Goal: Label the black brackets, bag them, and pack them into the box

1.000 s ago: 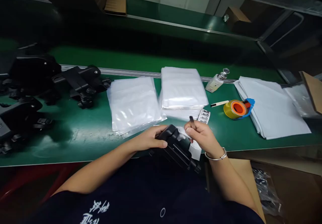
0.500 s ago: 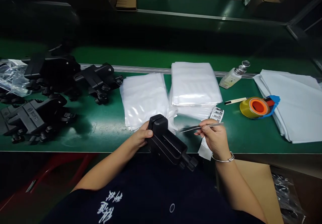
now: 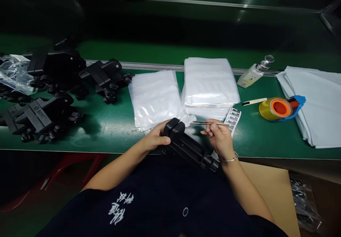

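Note:
My left hand point(image 3: 154, 139) grips the near end of a black plastic part point(image 3: 188, 145) held over the table's front edge. Pinched in my right hand point(image 3: 218, 136) are metal tweezers point(image 3: 209, 123), lying level with their tip pointing left towards the top of the part. A small white sheet point(image 3: 187, 117) lies just behind the part. Beside my right hand is a strip of barcode labels point(image 3: 232, 117). A silver bracelet sits on my right wrist.
Two piles of clear bags point(image 3: 156, 97) point(image 3: 210, 82) lie on the green table point(image 3: 112, 125). Several black parts point(image 3: 41, 114) are at the left. A bottle point(image 3: 253, 74), a pen point(image 3: 254, 102), a yellow tape roll point(image 3: 275, 108) and white sheets point(image 3: 317, 102) are at the right. A cardboard box point(image 3: 269, 190) stands below.
My right hand drew the tweezers out level and pointed their tip left at the part. My left hand tipped the black part up and shifted it slightly right. The camera tilted down.

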A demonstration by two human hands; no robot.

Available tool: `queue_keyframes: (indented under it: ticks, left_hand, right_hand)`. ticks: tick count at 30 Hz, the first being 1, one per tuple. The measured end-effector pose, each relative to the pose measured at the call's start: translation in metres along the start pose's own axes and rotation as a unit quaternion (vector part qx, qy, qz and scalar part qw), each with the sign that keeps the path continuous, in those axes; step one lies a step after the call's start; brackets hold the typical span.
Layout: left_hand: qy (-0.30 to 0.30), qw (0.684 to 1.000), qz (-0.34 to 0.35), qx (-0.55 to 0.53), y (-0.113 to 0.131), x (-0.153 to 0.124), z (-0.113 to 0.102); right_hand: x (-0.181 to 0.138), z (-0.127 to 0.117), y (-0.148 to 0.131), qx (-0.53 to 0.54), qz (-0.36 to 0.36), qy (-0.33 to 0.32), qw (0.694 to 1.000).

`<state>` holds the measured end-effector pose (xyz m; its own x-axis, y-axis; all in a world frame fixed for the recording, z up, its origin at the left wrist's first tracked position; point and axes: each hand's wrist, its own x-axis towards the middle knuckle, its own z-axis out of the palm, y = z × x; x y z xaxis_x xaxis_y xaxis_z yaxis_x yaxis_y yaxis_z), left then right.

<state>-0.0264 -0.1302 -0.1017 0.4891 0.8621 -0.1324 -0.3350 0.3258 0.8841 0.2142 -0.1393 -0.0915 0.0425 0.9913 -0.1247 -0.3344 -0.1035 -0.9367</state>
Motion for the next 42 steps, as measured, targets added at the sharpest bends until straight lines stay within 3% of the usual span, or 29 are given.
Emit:
queue_keyframes:
  ticks: [6, 20, 28, 37, 40, 42]
  left_hand:
    - [0.004, 1.0, 0.003, 0.003, 0.0, 0.001, -0.002]
    - [0.018, 0.998, 0.028, 0.044, 0.0, -0.004, -0.01]
    - [0.022, 0.997, 0.02, 0.066, -0.004, -0.006, -0.017]
    - [-0.042, 0.997, 0.007, 0.072, 0.004, -0.004, -0.015]
    - [-0.054, 0.996, -0.007, 0.07, 0.004, -0.003, -0.013]
    - [-0.046, 0.997, -0.013, 0.063, 0.003, -0.002, -0.012]
  right_hand:
    - [-0.001, 0.002, 0.005, 0.008, 0.035, 0.03, 0.999]
    - [0.001, -0.005, 0.006, 0.008, -0.03, 0.105, 0.994]
    - [-0.001, -0.016, 0.004, -0.065, -0.066, 0.025, 0.995]
    - [-0.003, -0.017, -0.003, -0.185, -0.104, -0.13, 0.968]
    - [-0.002, -0.01, 0.007, -0.146, -0.071, -0.13, 0.978]
    - [-0.002, -0.004, 0.015, -0.086, -0.038, -0.097, 0.991]
